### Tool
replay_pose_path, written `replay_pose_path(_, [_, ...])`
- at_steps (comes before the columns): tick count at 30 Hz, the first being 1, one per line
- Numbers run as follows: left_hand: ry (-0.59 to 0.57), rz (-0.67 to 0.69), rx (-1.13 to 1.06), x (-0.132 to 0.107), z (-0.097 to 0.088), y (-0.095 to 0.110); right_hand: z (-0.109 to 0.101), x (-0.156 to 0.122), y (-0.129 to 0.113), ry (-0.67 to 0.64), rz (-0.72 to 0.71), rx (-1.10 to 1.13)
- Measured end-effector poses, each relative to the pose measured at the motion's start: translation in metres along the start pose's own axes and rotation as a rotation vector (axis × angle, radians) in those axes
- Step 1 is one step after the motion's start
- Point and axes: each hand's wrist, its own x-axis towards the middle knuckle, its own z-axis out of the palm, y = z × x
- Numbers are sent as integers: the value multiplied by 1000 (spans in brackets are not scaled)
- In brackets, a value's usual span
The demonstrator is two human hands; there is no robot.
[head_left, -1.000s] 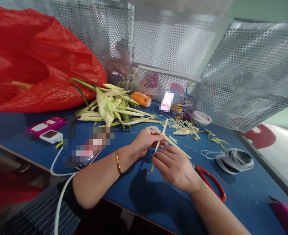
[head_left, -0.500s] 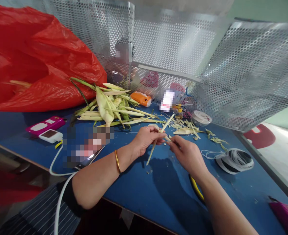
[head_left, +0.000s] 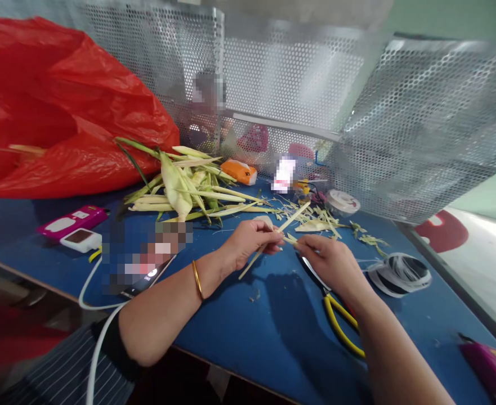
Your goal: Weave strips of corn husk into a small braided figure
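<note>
My left hand [head_left: 250, 241] is closed around a long pale leaf strip [head_left: 290, 217] that slants from lower left to upper right over the blue table [head_left: 273, 326]. A gold bangle sits on that wrist. My right hand [head_left: 330, 261] pinches a short piece of strip right beside the left fingertips. Both hands hover just above the table, close together. Under my right forearm lie scissors [head_left: 336, 312] with yellow handles, partly hidden.
A pile of green and pale leaves [head_left: 184, 183] lies behind my left hand, against a red plastic bag [head_left: 62, 112]. Leaf scraps [head_left: 319, 219] litter the back. A spool of white string [head_left: 400, 273] is at right. A phone [head_left: 142, 264], magenta and white devices [head_left: 70, 222] and a perforated metal screen [head_left: 357, 112] surround.
My right hand moved up and right to meet the left fingertips and now pinches there. The strip has tilted flatter. The camera shifted slightly, showing yellow scissor handles.
</note>
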Motion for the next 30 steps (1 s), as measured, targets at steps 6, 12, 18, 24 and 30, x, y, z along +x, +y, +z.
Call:
replay_pose_path(6, [6, -84, -54, -3, 2, 2, 2, 4, 7, -76, 16, 56])
replay_pose_path(12, [-45, -117, -130, 0, 1, -2, 10, 5, 6, -107, 37, 12])
replay_pose_path(18, [-64, -130, -125, 1, -2, -5, 16, 10, 7, 32, 107, 486])
replay_pose_path(24, [-113, -147, -36, -7, 8, -8, 29, 10, -7, 68, 409, 1130])
replay_pose_path(30, [-94, -160, -5, -9, 13, -9, 38, 11, -10, 274, 440, 1130])
